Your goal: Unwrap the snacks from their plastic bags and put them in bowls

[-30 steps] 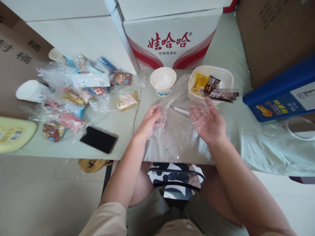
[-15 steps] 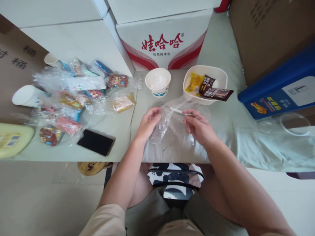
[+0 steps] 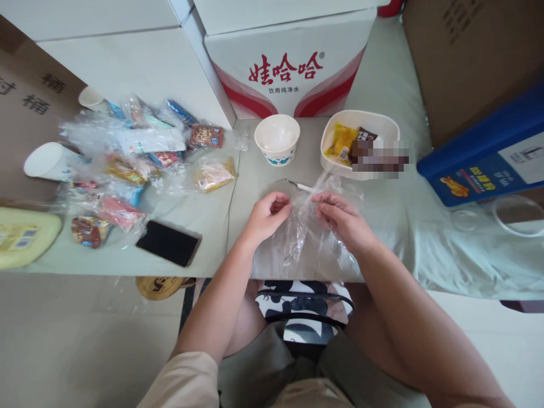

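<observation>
A crumpled clear plastic bag spreads between my two hands above the cloth. My left hand is closed, thumb and fingers pinched at the bag's left edge. On the other side my right hand is closed too, its fingertips gripping the bag's gathered upper part. A thin white stick with a dark, narrow tip lies just beyond the bag, its near end close to my right fingertips; whether they touch it I cannot tell. A white paper bowl with blue print stands behind the hands.
A white tub holds a yellow packet and brown packets, partly pixelated. Left lie wrapped snacks, a black phone and a tipped paper cup. A carton stands behind; a blue container is at right.
The white stick has left my right fingers' grip or slid forward and left; its dark tip now shows. My right hand has shifted onto the bag. The view has moved slightly.
</observation>
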The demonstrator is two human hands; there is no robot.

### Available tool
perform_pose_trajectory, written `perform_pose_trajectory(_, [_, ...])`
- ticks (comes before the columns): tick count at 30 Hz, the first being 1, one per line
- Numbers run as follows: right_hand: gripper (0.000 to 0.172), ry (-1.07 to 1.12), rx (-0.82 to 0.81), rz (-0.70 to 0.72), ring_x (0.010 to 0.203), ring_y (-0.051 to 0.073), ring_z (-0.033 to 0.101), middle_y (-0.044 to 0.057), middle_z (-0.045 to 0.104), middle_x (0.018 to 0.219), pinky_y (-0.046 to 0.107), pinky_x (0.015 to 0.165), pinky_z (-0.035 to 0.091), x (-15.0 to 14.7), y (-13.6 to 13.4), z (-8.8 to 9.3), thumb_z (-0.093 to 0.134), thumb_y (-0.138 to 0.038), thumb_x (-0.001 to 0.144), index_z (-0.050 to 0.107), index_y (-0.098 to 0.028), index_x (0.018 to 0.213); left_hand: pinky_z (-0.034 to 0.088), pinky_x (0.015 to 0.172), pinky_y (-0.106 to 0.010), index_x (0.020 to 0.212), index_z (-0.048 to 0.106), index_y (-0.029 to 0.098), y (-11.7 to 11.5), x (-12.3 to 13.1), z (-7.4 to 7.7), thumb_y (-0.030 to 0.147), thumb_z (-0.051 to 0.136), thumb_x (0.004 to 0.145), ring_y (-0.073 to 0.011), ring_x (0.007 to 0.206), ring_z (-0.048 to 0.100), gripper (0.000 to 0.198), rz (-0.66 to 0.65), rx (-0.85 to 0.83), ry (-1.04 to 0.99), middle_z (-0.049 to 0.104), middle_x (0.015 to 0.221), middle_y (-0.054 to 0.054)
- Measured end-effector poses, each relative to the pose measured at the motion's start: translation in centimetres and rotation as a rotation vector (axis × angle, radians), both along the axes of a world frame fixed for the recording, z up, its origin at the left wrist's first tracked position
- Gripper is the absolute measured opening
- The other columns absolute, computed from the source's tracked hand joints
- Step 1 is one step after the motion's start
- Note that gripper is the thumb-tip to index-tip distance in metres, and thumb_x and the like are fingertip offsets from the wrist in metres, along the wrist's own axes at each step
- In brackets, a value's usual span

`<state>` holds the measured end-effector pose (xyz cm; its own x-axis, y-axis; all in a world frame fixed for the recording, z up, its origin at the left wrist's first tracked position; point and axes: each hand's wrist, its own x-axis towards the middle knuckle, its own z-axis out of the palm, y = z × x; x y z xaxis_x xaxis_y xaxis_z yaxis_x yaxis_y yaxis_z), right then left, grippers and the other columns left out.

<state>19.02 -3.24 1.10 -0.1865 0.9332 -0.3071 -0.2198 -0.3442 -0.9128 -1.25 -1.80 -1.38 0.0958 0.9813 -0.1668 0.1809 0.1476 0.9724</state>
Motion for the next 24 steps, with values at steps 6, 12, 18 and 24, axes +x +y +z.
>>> perform_pose_trajectory(6, [0.023, -0.107, 0.019, 0.027, 0.054, 0.011, 0.042, -0.006, 0.052, 0.062, 0.026, 0.052, 0.031, -0.5, 0.1, -0.8, 0.069, -0.040, 0.075, 0.066, -0.023, 0.091, 0.052, 0.076, -0.029, 0.089, 0.070, 0.020, -0.2, 0.1, 0.1, 0.024, 0.066, 0.084, -0.0165, 0.079, 0.068, 0.007, -0.028, 0.031, 0.088, 0.073, 0.083, -0.002])
perform_pose_trajectory(12, [0.016, -0.556, 0.310, 0.220, 0.060, 0.015, 0.051, 0.000, 0.063, 0.070, 0.028, 0.059, 0.034, -1.2, -0.8, -2.6, 0.064, -0.034, 0.081, 0.068, -0.024, 0.094, 0.050, 0.079, -0.032, 0.088, 0.070, 0.021, -1.0, 0.5, 0.7, 0.023, 0.061, 0.087, -0.0192, 0.083, 0.070, 0.009, -0.135, 0.097, 0.232, 0.076, 0.086, -0.002])
perform_pose_trajectory(18, [0.014, -0.593, 0.395, 0.308, 0.065, 0.017, 0.054, 0.002, 0.065, 0.071, 0.029, 0.061, 0.036, -1.1, -0.6, -2.5, 0.066, -0.037, 0.085, 0.067, -0.024, 0.083, 0.049, 0.078, -0.031, 0.086, 0.069, 0.021, -1.0, 0.6, 0.3, 0.024, 0.061, 0.087, -0.0181, 0.079, 0.067, 0.009, -0.144, 0.125, 0.198, 0.074, 0.083, -0.001])
perform_pose_trajectory(24, [0.026, -0.187, 0.108, -0.075, 0.049, 0.012, 0.049, -0.005, 0.056, 0.057, 0.027, 0.051, 0.038, -0.8, 0.7, -1.8, 0.067, -0.049, 0.086, 0.059, -0.024, 0.083, 0.050, 0.062, -0.025, 0.076, 0.060, 0.022, 0.4, 0.1, 0.2, 0.033, 0.068, 0.083, -0.0133, 0.063, 0.059, 0.015, 0.274, -0.063, -0.233, 0.060, 0.067, 0.003])
